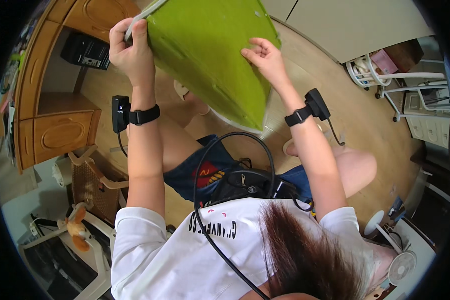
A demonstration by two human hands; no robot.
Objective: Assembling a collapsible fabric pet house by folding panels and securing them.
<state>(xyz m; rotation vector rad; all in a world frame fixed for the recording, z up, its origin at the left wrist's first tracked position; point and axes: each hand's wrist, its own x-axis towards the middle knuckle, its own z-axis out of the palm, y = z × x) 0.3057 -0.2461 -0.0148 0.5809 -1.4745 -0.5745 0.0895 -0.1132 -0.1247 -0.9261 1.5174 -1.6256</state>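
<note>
A large green, box-like fabric piece with pale edging (205, 60) is held up in front of me, tilted, one corner pointing down toward my lap. My left hand (132, 52) is closed round its pale upper-left edge, thumb on the green side. Against the right part of the green face rests my right hand (269, 61), its thumb and fingers apart and nothing visible between them. The top of the green piece runs out of view, so its full shape is hidden. Each wrist carries a black strap with a small black device.
On the left stands a wooden desk (60, 132) with a black computer case (86, 51) under it. A woven chair (90, 182) is behind my left arm. To the right are a white wheeled rack (415, 77) and a small white fan (401, 267). A black cable (199, 187) loops over my lap.
</note>
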